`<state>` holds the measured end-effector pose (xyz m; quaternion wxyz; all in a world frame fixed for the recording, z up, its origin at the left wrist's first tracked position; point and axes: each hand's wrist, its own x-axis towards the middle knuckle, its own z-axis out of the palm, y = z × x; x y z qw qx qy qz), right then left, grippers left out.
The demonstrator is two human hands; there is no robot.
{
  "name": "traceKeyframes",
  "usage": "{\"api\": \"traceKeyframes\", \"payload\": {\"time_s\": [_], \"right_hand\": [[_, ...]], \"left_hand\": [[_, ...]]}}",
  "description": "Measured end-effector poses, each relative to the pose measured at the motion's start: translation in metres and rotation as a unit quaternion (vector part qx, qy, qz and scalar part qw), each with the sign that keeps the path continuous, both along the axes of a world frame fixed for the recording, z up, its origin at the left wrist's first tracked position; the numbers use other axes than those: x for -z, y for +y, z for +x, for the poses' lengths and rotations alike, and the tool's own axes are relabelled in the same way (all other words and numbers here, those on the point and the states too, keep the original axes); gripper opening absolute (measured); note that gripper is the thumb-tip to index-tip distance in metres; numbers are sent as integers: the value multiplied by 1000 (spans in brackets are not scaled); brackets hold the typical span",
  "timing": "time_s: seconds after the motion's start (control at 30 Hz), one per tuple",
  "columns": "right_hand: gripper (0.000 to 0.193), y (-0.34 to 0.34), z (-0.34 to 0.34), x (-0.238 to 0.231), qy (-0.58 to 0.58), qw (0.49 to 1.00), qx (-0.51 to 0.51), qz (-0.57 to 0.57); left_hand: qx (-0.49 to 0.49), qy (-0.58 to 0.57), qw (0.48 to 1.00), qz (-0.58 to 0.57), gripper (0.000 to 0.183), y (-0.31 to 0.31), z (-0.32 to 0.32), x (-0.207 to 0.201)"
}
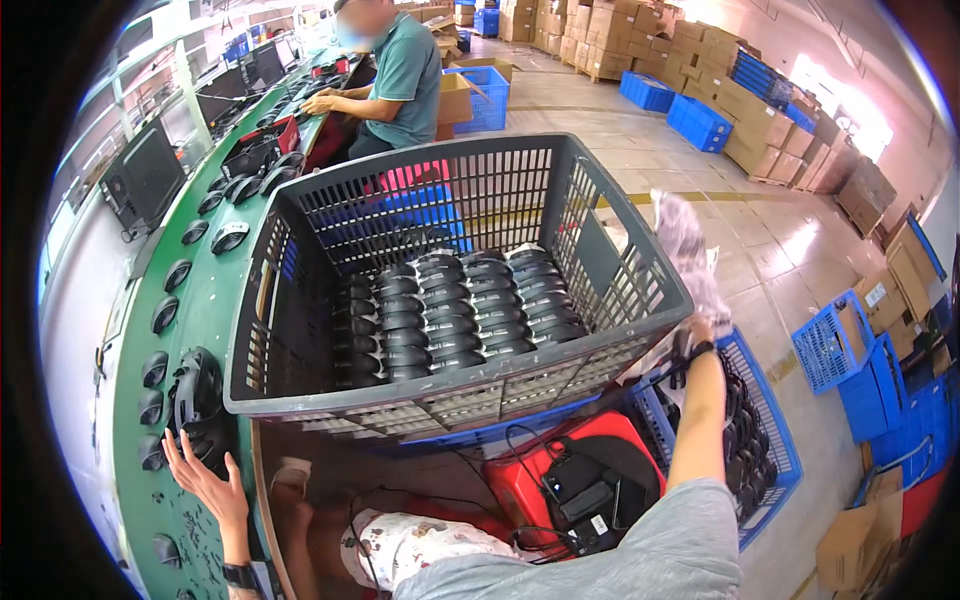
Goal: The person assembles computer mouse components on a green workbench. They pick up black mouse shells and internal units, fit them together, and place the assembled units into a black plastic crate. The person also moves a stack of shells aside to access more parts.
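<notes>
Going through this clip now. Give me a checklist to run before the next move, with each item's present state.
1. Left hand free: ok; fingers are spread and nothing shows in its grasp.
2. Left hand's contact with the black parts cluster on the green bench: cannot tell.
3. Right hand grip: cannot tell; it is by the clear plastic, fingers mostly hidden.
4. Curved parts in the dark grey crate arranged: ok; they lie in rows.
5. Full view into the blue crate: not ok; the right forearm covers part.
</notes>
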<state>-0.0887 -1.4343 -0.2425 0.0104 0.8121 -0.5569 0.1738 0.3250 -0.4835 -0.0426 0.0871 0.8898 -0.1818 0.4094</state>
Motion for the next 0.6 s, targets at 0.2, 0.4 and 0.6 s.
{"api": "traceKeyframes", "payload": {"time_s": [0.2,0.4,0.6], "right_hand": [[32,129,144,103,-298,938,151,92],[40,131,103,96,-141,989,-12,31],[36,191,149,129,-110,988,-49,95]], "left_hand": [[-78,-3,988,136,70,7,-43,-48],[-21,-17,993,119,65,-4,-13,-23],[-48,-23,984,173,62,7,-31,-31]]}}
